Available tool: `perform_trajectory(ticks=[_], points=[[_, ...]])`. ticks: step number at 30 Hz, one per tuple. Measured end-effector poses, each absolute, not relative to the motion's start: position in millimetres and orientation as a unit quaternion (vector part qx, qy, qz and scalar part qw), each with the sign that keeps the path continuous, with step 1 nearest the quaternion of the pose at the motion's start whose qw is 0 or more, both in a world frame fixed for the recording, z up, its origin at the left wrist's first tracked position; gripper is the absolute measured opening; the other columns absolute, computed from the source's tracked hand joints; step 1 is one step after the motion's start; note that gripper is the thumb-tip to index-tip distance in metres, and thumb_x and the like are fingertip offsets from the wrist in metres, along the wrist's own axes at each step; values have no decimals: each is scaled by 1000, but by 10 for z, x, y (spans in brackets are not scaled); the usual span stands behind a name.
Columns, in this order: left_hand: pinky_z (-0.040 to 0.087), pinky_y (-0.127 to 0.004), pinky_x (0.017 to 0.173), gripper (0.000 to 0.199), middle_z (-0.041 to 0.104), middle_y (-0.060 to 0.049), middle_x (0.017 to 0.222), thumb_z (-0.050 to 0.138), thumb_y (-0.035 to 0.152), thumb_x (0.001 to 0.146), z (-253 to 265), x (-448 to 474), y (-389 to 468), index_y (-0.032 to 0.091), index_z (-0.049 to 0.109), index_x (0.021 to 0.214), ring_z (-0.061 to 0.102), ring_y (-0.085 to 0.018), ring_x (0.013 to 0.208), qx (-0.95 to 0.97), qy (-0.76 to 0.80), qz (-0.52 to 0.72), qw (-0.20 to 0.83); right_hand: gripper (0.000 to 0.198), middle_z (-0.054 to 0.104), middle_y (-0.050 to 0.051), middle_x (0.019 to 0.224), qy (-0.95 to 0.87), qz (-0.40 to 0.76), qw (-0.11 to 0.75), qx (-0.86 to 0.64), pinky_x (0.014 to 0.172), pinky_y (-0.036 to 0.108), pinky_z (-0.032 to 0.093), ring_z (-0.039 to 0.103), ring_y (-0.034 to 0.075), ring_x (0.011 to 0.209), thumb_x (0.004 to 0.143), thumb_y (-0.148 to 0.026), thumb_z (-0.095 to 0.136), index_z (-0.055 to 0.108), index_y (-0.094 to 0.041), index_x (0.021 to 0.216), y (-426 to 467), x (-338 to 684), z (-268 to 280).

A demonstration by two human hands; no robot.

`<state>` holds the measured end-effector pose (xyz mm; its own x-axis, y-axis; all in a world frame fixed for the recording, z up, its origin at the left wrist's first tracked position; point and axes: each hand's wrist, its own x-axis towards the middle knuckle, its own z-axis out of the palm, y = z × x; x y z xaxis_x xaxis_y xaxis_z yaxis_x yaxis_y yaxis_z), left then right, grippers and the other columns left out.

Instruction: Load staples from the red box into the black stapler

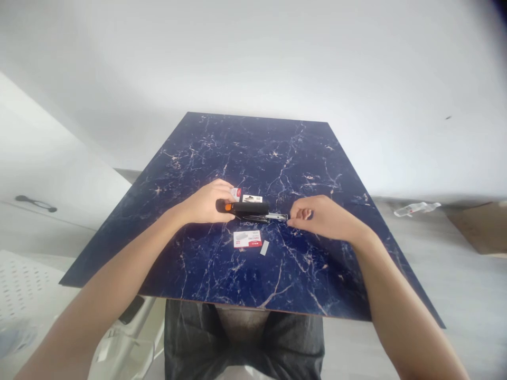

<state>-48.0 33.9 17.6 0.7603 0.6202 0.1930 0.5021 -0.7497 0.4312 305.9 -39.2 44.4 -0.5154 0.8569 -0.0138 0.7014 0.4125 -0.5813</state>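
A black stapler (253, 208) with an orange part lies across the dark blue marbled table (269, 158). My left hand (209, 203) is closed around its left end. From the right end sticks out a metal slide (276, 216), and the fingertips of my right hand (322, 216) are pinched at its tip. Just in front of the stapler is a small white and red staple box (247, 239). Beside that box a short strip of staples (264, 248) rests at a slant. Packaging with a stapler picture (252, 199) shows behind the stapler, partly covered by it and my left hand.
White walls rise behind the table. A cardboard box (481, 227) and a clear plastic item (415, 209) are on the right, beyond the table's edge. At lower left stands a white perforated chair or stool (24, 285). A dark handle (35, 203) is on the white panel at left.
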Motion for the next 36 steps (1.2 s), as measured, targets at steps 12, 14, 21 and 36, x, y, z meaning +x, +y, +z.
perform_trajectory(ticks=[12,14,21,36], points=[[53,-47,97,21,72,-7,103,80,35,78,-39,-347,323,22,72,93,62,-30,110,920,281,247,118,12,76,3,95,-908,273,115,-297,84,33,51,69,20,87,97,-20,68,78,-23,92,-648,2516,248],[53,-46,97,21,72,-7,103,79,35,79,-39,-353,324,22,72,94,62,-29,108,920,280,247,117,11,76,4,99,-907,281,119,-289,84,32,52,69,19,88,98,-22,69,80,-23,97,-650,2521,238],[53,-45,97,25,73,-7,104,78,40,82,7,-361,321,22,74,99,63,-28,106,915,305,227,136,14,76,2,95,-920,272,139,-247,85,33,51,68,20,92,98,-20,68,77,-23,89,-794,2405,238],[51,-44,96,29,72,-8,104,78,47,85,35,-378,344,22,74,98,64,-28,104,913,295,223,173,12,77,3,93,-888,209,237,-333,83,33,54,69,20,85,92,-15,65,74,-24,91,-612,2615,337]])
